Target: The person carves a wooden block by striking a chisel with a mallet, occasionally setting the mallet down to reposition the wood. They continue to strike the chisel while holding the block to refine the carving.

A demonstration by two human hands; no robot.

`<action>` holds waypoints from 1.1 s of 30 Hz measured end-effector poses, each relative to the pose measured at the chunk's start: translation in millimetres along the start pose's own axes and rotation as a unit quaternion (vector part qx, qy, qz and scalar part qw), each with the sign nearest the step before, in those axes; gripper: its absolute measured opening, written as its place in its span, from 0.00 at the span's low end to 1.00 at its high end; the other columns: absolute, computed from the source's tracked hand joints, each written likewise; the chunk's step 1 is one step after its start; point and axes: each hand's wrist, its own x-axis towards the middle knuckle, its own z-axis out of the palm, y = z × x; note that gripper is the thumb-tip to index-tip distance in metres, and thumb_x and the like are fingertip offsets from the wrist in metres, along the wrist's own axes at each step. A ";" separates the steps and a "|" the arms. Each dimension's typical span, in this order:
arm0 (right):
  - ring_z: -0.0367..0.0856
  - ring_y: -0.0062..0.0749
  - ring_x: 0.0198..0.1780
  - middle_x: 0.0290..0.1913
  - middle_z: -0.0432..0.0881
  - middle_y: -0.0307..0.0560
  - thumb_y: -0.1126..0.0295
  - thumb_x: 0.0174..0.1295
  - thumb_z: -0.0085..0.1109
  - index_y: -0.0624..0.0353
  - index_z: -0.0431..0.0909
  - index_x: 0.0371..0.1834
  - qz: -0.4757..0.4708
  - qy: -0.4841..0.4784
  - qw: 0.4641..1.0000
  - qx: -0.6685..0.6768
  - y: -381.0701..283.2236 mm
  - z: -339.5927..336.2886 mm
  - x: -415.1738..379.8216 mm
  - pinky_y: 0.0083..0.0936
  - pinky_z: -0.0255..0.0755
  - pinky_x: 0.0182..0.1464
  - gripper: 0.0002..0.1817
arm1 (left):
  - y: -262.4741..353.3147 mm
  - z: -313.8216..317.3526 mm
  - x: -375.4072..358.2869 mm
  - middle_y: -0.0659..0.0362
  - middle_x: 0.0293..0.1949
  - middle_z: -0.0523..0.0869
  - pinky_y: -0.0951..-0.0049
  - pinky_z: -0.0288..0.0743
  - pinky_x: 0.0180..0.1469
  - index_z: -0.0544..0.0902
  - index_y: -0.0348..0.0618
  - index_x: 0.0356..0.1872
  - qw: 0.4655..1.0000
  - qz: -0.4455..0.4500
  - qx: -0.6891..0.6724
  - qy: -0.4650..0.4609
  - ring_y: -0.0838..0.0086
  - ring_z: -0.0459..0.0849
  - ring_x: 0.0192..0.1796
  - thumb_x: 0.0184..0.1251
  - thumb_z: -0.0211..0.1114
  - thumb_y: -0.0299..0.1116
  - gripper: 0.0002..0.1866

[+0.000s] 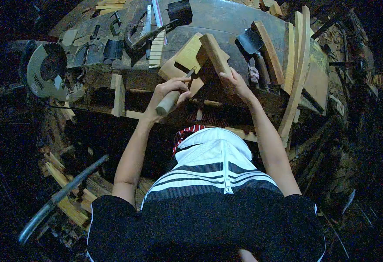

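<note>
Left hand (172, 89): our grip is closed around a wooden-handled tool (168, 103), its metal tip at the yellowish wood piece (188, 53) on the worktop (226, 22). Right hand (237, 84): we grasp the lower end of a tilted wooden block (215, 53). A toothed circular blade (47, 70) stands at far left.

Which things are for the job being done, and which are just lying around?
Probably for the job: chisel in the left hand, wooden block in the right hand, notched board.

Just lying about, it seems: circular saw, metal pipe, ruler.
</note>
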 end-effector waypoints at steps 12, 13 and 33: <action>0.71 0.27 0.44 0.42 0.76 0.43 0.49 0.59 0.58 0.62 0.71 0.51 0.009 0.007 1.000 -0.009 5.0 0.3 0.6 0.23 0.65 0.49 0.28 | -0.3 -25.4 18.8 0.53 0.40 0.84 0.71 0.75 0.50 0.80 0.37 0.32 0.994 -0.029 -0.041 -0.093 0.68 0.82 0.49 0.56 0.68 0.28 0.07; 0.71 0.26 0.43 0.42 0.76 0.42 0.48 0.59 0.58 0.61 0.71 0.51 0.009 0.007 1.000 -0.012 3.4 0.2 -0.7 0.22 0.65 0.49 0.28 | 2.4 -27.5 21.1 0.54 0.35 0.84 0.69 0.76 0.49 0.80 0.36 0.31 0.994 -0.035 -0.047 -0.096 0.68 0.82 0.49 0.56 0.68 0.28 0.07; 0.71 0.22 0.40 0.35 0.73 0.42 0.50 0.60 0.58 0.62 0.69 0.49 -0.019 0.034 0.983 -0.181 -32.1 4.3 0.1 0.22 0.68 0.39 0.26 | 1.1 -15.9 23.2 0.54 0.38 0.85 0.73 0.74 0.47 0.80 0.37 0.33 0.993 -0.040 -0.071 -0.086 0.73 0.81 0.44 0.58 0.67 0.30 0.08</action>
